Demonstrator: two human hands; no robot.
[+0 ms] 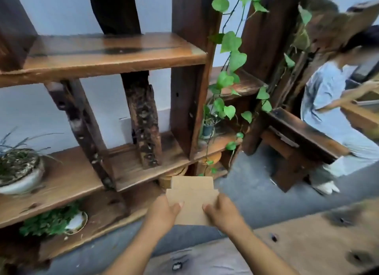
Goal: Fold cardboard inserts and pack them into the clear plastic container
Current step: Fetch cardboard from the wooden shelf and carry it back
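A flat brown cardboard insert (192, 194) is held up in the air in front of me, over the grey floor. It has a narrower flap at its far end and a wider body below. My left hand (162, 212) grips its left edge with the thumb on top. My right hand (222, 212) grips the right edge the same way. No clear plastic container shows in this view.
A dark wooden shelf unit (114, 55) fills the left and middle, with potted plants (19, 170) on it and a trailing green vine (230, 55). A wooden tabletop (307, 239) lies at the lower right. Another person (330, 102) stands at the right.
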